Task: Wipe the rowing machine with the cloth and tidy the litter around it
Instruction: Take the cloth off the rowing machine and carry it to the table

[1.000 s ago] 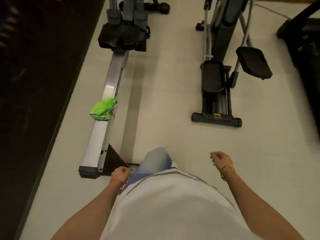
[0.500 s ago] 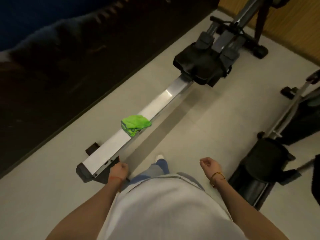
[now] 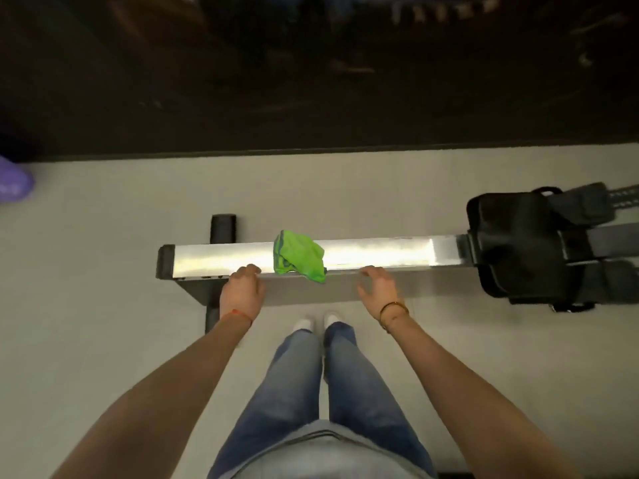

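The rowing machine's silver rail [image 3: 377, 255] runs left to right across the floor in front of me, with its black seat [image 3: 515, 243] at the right end. A crumpled green cloth [image 3: 299, 257] lies on the rail near its middle. My left hand [image 3: 242, 292] hovers at the rail's near edge, just left of the cloth, fingers curled and holding nothing. To the right of the cloth my right hand [image 3: 378, 288] is at the rail's near edge with fingers apart, also without anything in it. Neither hand touches the cloth.
A dark wall or mirror [image 3: 311, 70] stands right behind the machine. A purple object [image 3: 14, 183] shows at the far left edge on the pale floor. The rail's black end cap and foot [image 3: 223, 226] sit at the left. My feet stand close to the rail.
I have turned and stepped to face the rail side-on. Both hands have reached forward to the rail's near edge, on either side of the cloth. The cloth has not moved.
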`<state>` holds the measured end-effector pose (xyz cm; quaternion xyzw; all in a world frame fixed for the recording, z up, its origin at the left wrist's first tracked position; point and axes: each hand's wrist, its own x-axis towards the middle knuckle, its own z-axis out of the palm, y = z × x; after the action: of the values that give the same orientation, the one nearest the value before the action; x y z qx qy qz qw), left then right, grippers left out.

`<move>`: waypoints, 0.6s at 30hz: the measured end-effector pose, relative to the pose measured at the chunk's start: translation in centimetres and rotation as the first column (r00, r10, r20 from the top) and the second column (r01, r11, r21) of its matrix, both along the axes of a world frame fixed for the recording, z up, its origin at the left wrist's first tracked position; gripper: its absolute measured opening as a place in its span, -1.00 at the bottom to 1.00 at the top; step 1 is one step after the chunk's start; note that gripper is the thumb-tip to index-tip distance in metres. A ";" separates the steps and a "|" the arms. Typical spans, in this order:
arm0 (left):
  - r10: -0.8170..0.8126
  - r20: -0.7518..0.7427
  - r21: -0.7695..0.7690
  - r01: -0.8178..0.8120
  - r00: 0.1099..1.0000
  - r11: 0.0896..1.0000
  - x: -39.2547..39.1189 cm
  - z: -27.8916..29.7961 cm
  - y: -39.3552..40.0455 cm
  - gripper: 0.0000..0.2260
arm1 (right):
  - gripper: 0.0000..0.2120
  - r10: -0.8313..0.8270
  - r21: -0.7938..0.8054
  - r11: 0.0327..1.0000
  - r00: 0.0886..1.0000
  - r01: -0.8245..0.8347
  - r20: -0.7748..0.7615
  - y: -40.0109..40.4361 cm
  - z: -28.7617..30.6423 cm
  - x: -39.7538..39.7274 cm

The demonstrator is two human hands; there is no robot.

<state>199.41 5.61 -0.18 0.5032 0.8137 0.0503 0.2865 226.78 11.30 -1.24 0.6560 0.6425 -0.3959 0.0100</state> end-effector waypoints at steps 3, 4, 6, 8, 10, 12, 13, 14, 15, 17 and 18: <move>0.068 -0.033 0.009 -0.068 0.997 0.998 0.5 -1.9 1.1 -0.74 | -0.66 0.160 0.048 0.986 0.987 -0.159 -0.008 3.8 -2.1 -1.8; 0.088 -0.045 0.010 -0.088 0.995 0.996 0.4 -2.8 1.4 -0.74 | -0.64 0.204 0.057 0.978 0.979 -0.203 -0.007 4.9 -2.9 -2.7; 0.134 -0.067 0.013 -0.133 0.989 0.991 0.0 -5.0 2.1 -0.73 | -0.60 0.295 0.064 0.954 0.956 -0.294 -0.004 6.9 -4.9 -4.6; 0.157 -0.100 0.004 -0.157 0.983 0.988 -0.6 -7.4 2.7 -0.72 | -0.55 0.385 0.080 0.920 0.923 -0.383 0.003 8.4 -7.4 -6.6; 0.178 -0.128 -0.002 -0.179 0.976 0.984 -1.4 -10.1 3.4 -0.70 | -0.46 0.465 0.097 0.880 0.885 -0.464 0.015 9.3 -10.0 -8.7; 0.179 -0.148 0.001 -0.181 0.973 0.984 -2.2 -12.9 4.1 -0.67 | -0.36 0.536 0.105 0.837 0.843 -0.538 0.049 9.8 -12.9 -10.7; 0.178 -0.161 0.001 -0.180 0.971 0.984 -2.5 -14.2 4.3 -0.66 | -0.31 0.567 0.104 0.814 0.820 -0.572 0.072 9.9 -14.3 -11.6; 0.176 -0.173 -0.004 -0.180 0.969 0.984 -2.8 -15.4 4.4 -0.65 | -0.26 0.596 0.106 0.790 0.797 -0.604 0.101 9.8 -15.7 -12.3; 0.171 -0.186 -0.010 -0.176 0.968 0.984 -2.9 -16.5 4.5 -0.64 | -0.21 0.623 0.118 0.762 0.770 -0.637 0.135 9.6 -17.1 -12.9; 0.172 -0.185 -0.025 -0.179 0.968 0.983 -2.7 -18.2 4.6 -0.65 | -0.15 0.653 0.162 0.705 0.722 -0.690 0.228 9.0 -19.3 -13.4; 0.183 -0.168 -0.039 -0.192 0.969 0.981 -2.5 -18.7 4.5 -0.65 | -0.14 0.644 0.184 0.698 0.719 -0.692 0.262 8.9 -20.2 -13.5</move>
<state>196.86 10.15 -18.83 0.4184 0.8795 0.0134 0.2266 213.24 20.22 -21.42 0.4044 0.8808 -0.2142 0.1217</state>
